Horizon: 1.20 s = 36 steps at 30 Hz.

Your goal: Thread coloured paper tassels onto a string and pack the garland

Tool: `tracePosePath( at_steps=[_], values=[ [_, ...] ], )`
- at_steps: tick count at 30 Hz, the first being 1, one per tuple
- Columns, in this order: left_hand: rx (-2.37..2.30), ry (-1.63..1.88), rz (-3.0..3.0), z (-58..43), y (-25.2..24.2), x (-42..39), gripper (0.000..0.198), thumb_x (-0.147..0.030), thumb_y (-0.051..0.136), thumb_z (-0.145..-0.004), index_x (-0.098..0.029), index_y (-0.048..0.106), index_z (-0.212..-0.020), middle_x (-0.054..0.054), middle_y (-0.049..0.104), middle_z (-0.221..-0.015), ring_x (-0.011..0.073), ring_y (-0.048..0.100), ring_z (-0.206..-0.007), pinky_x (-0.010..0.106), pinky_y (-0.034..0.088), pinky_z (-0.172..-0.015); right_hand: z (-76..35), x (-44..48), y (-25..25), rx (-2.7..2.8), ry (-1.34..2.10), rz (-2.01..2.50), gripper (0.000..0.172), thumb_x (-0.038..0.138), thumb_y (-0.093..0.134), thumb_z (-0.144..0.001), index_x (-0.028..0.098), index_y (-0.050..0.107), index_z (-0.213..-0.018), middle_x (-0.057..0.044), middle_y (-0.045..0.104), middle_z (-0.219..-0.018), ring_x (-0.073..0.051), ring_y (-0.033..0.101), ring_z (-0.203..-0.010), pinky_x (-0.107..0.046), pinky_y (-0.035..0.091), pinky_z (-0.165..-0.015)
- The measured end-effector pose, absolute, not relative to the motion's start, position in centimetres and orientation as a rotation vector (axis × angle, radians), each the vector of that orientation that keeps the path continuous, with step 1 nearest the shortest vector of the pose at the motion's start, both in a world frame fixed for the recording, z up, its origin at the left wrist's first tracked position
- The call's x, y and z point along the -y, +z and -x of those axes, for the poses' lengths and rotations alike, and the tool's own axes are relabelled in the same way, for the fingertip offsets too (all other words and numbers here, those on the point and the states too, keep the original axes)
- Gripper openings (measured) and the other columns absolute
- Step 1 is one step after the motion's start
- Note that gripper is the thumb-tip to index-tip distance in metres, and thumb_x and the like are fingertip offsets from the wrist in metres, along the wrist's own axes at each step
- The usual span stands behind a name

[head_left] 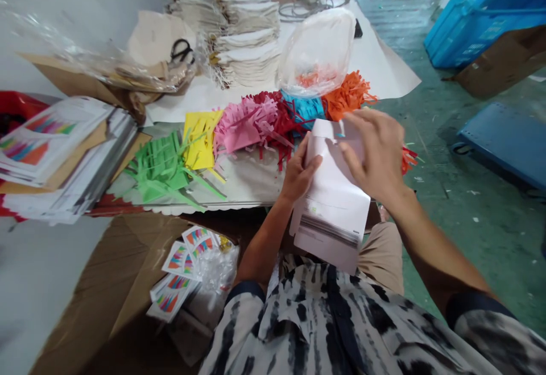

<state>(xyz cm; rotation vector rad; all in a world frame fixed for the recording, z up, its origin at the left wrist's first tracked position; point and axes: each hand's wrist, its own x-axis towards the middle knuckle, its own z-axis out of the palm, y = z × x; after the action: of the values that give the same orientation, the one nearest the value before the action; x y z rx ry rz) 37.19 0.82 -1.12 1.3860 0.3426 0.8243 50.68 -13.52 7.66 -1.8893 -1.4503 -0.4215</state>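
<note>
My left hand (298, 173) grips the left edge of a folded white printed card (330, 178), thumb on top. The card's lower part, with a dark striped band, hangs over my lap. My right hand (379, 156) is over the card's upper right, thumb and fingers apart; whether it touches the card I cannot tell. A small blue bit shows near the card's top. Behind lie fringed tissue paper bundles: green (160, 164), yellow (200, 139), pink (247, 122), dark red (284, 119), blue (303, 106) and orange (347, 96).
Stacks of white bundles (247, 39) stand at the table's back beside a clear plastic bag (318, 50). Black scissors (181, 50) lie on wrapping. Printed cards (55, 136) are piled left. A cardboard box (115, 272) below holds packed cards (179, 272). Right are a blue crate (473, 22) and blue trolley (507, 141).
</note>
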Motion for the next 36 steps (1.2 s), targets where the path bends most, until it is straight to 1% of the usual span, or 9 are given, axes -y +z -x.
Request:
tracePosePath(
  at_steps=[2,4,6,9,16,22,29,34,36],
  values=[
    [-0.389,0.900,-1.290,-36.8,-0.9,-1.3,0.073,-0.057,0.087,-0.090,-0.030,0.066,-0.155,0.006,0.061,-0.167,0.0330,0.054,-0.159,0.048,0.041,-0.138,-50.4,15.4,6.8,1.211,-0.309,1.828,0.061,0.055,0.056,-0.110,0.026,0.051,-0.164,-0.015,0.054,-0.167,-0.033,0.050,-0.157,-0.062,0.038,-0.132],
    [-0.406,0.957,-1.240,-36.5,-0.6,-1.5,0.071,-0.057,0.087,-0.091,-0.030,0.066,-0.154,0.006,0.066,-0.161,0.0317,0.058,-0.156,0.047,0.044,-0.136,-49.9,16.8,5.0,1.001,0.109,1.746,0.070,0.068,0.057,-0.107,0.030,0.050,-0.166,-0.011,0.051,-0.173,-0.032,0.050,-0.160,-0.060,0.039,-0.134],
    [-0.411,0.985,-1.228,-36.3,-0.4,-1.3,0.070,-0.056,0.086,-0.092,-0.030,0.065,-0.154,0.007,0.069,-0.157,0.0313,0.060,-0.154,0.047,0.046,-0.135,-49.2,17.4,3.1,0.794,0.569,1.630,0.073,0.080,0.054,-0.103,0.032,0.060,-0.158,-0.008,0.058,-0.168,-0.032,0.052,-0.159,-0.057,0.043,-0.133],
    [-0.422,0.953,-1.199,-36.4,-0.6,-1.1,0.068,-0.058,0.085,-0.092,-0.027,0.067,-0.151,0.009,0.072,-0.153,0.0326,0.063,-0.150,0.047,0.051,-0.130,-48.4,17.3,1.5,0.557,0.904,1.426,0.080,0.091,0.053,-0.096,0.028,0.073,-0.141,-0.009,0.075,-0.148,-0.034,0.068,-0.143,-0.053,0.058,-0.120],
    [-0.404,0.797,-1.231,-36.7,0.3,-1.6,0.066,-0.062,0.085,-0.090,-0.029,0.071,-0.145,0.007,0.076,-0.147,0.0331,0.068,-0.142,0.047,0.056,-0.126,-50.5,17.2,1.8,0.548,0.954,1.463,0.063,0.080,0.074,-0.091,0.025,0.082,-0.123,-0.005,0.086,-0.114,-0.028,0.082,-0.096,-0.043,0.069,-0.088],
    [-0.389,0.958,-1.362,-37.4,1.6,-1.7,0.062,-0.054,0.076,-0.100,-0.031,0.062,-0.156,0.003,0.064,-0.163,0.0313,0.053,-0.159,0.054,0.037,-0.141,-50.1,18.5,1.6,0.665,1.034,1.414,0.060,0.054,0.099,-0.077,0.025,0.082,-0.126,-0.006,0.084,-0.122,-0.027,0.080,-0.107,-0.042,0.065,-0.098],
    [-0.411,0.862,-1.293,-37.2,1.1,-1.7,0.066,-0.064,0.082,-0.091,-0.039,0.067,-0.150,0.004,0.072,-0.152,0.0285,0.059,-0.152,0.050,0.045,-0.135,-50.3,18.7,1.6,0.688,0.969,1.465,0.055,0.053,0.099,-0.075,0.023,0.084,-0.119,-0.007,0.084,-0.119,-0.027,0.080,-0.103,-0.042,0.066,-0.094],
    [-0.485,0.902,-1.177,-36.4,1.4,-2.2,0.080,-0.076,0.084,-0.084,-0.032,0.068,-0.149,0.009,0.074,-0.144,0.0329,0.063,-0.146,0.049,0.051,-0.128,-50.1,20.0,1.1,0.644,1.229,1.198,0.080,0.063,0.104,-0.061,0.028,0.080,-0.128,-0.006,0.086,-0.112,-0.024,0.082,-0.092,-0.036,0.067,-0.077],
    [-0.505,0.969,-1.205,-36.2,1.7,-2.2,0.080,-0.078,0.082,-0.084,-0.033,0.068,-0.149,0.009,0.073,-0.146,0.0328,0.062,-0.148,0.048,0.049,-0.129,-49.8,20.4,0.7,0.593,1.299,1.177,0.074,0.064,0.102,-0.063,0.029,0.081,-0.125,-0.005,0.086,-0.107,-0.024,0.082,-0.086,-0.036,0.067,-0.075]
  ],
)
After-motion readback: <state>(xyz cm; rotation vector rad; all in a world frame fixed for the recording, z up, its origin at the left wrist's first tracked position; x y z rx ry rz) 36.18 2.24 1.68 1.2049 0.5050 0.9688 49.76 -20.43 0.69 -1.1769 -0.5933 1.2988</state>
